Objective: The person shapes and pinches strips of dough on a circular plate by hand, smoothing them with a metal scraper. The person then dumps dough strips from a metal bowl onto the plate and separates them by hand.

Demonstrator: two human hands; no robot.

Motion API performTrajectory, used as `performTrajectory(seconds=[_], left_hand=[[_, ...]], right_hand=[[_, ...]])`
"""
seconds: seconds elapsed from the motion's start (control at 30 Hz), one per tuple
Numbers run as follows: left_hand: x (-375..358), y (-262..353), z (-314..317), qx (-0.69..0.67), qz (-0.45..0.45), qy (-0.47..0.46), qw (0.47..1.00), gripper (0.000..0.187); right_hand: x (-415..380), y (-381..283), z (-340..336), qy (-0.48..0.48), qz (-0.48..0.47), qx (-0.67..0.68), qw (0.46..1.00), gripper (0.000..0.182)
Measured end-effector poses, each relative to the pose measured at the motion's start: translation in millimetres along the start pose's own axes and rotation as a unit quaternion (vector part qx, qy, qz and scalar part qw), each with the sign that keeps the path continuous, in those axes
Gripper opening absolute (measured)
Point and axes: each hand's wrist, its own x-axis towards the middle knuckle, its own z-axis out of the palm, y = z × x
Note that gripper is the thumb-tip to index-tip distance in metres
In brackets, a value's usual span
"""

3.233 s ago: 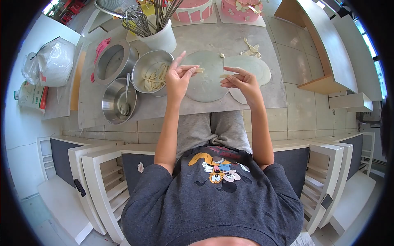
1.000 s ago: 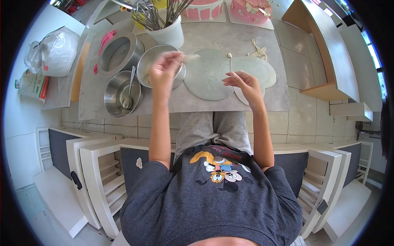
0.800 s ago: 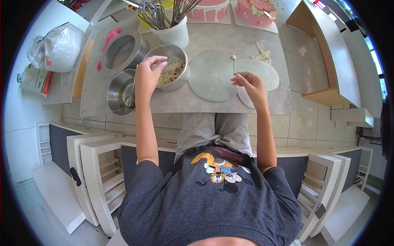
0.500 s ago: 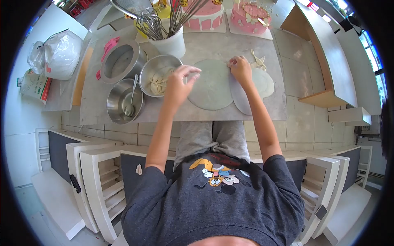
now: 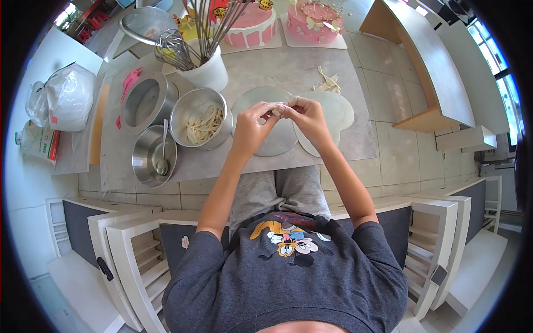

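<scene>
Lump (image 5: 276, 111) (small, pale) sits between both hands (image 5: 254, 123) (image 5: 308, 115).

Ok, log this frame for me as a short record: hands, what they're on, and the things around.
left hand: pinching a small pale piece
right hand: fingertips meeting the left's; own grip unclear
below hands: flat round discs
left of hands: metal pot holding pale strips
beside pot: metal bowl with spoon
behind pot: white tub of whisks
far edge: two pink cakes
loose on table: more strips
</scene>
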Motion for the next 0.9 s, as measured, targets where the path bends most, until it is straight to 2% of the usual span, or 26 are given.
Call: performTrajectory(seconds=[0.07, 0.13, 0.17, 0.23, 0.27, 0.3, 0.33, 0.37, 0.43, 0.47, 0.53, 0.57, 0.63, 0.67, 0.73, 0.8, 0.87, 0.9], left_hand=[[0.3, 1.8, 7.4, 0.006, 0.016, -0.005, 1.0, 0.023], [0.6, 0.5, 17.0, 0.039, 0.022, -0.03, 0.999, 0.019], [1.1, -0.2, 20.0, 0.038, 0.024, -0.033, 0.998, 0.019], [1.9, -1.3, 24.5, -0.023, -0.008, -0.038, 0.999, 0.013], [3.4, -1.6, 26.3, -0.023, -0.007, -0.041, 0.999, 0.013], [4.9, -2.1, 28.0, -0.037, -0.024, -0.041, 0.998, 0.012], [5.7, -2.4, 29.8, -0.051, -0.043, -0.042, 0.997, 0.012], [6.5, -2.4, 31.5, -0.05, -0.042, -0.046, 0.997, 0.012], [13.5, -3.3, 34.0, 0.041, -0.1, -0.094, 0.99, 0.014], [17.9, -5.3, 36.4, 0.042, -0.095, -0.096, 0.99, 0.014], [22.6, -13.5, 45.6, 0.147, -0.095, -0.11, 0.978, 0.013], [27.0, -21.0, 51.9, 0.145, -0.093, -0.114, 0.978, 0.013], [45.3, -42.4, 66.8, 0.081, -0.041, -0.031, 0.995, 0.013], [58.6, -56.3, 73.3, 0.08, -0.04, -0.035, 0.995, 0.013], [87.3, -82.2, 87.1, 0.178, -0.014, -0.012, 0.984, 0.015], [104.3, -91.4, 101.2, 0.214, -0.005, -0.028, 0.976, 0.018], [122.1, -89.3, 115.2, 0.248, 0.006, -0.039, 0.968, 0.022], [127.8, -86.4, 124.8, 0.257, 0.002, -0.073, 0.964, 0.024]], right_hand=[[-5.6, 0.1, -8.2, 0.014, -0.002, -0.014, 1.0, 0.017], [-9.8, 2.9, -18.0, 0.045, -0.016, -0.11, 0.993, 0.019], [-10.3, 4.3, -24.5, 0.048, -0.017, -0.109, 0.993, 0.019], [-8.5, 9.0, -41.5, 0.063, 0.013, -0.176, 0.982, 0.036], [-5.8, 13.7, -53.5, 0.066, 0.013, -0.174, 0.982, 0.036], [-2.3, 20.1, -68.0, 0.16, -0.006, -0.336, 0.928, 0.051], [-0.6, 24.8, -81.7, 0.248, -0.022, -0.486, 0.838, 0.067], [-0.2, 26.5, -94.0, 0.251, -0.02, -0.484, 0.838, 0.067], [2.9, 27.7, -116.4, 0.197, 0.146, -0.582, 0.775, 0.091], [3.5, 31.6, -122.9, 0.193, 0.145, -0.552, 0.798, 0.09], [7.5, 37.4, -130.7, 0.185, 0.159, -0.551, 0.798, 0.09], [7.8, 37.8, -133.1, 0.175, 0.174, -0.551, 0.797, 0.09], [12.1, 37.3, -137.7, 0.172, 0.189, -0.543, 0.799, 0.088], [13.2, 37.0, -138.8, 0.166, 0.2, -0.536, 0.803, 0.087], [13.3, 40.2, -142.7, 0.172, 0.203, -0.536, 0.801, 0.087], [9.5, 42.2, -151.8, 0.183, 0.202, -0.538, 0.798, 0.087], [-7.4, 39.6, -166.7, 0.177, 0.179, -0.353, 0.901, 0.08], [-16.6, 36.6, -175.2, 0.181, 0.176, -0.355, 0.9, 0.08]])
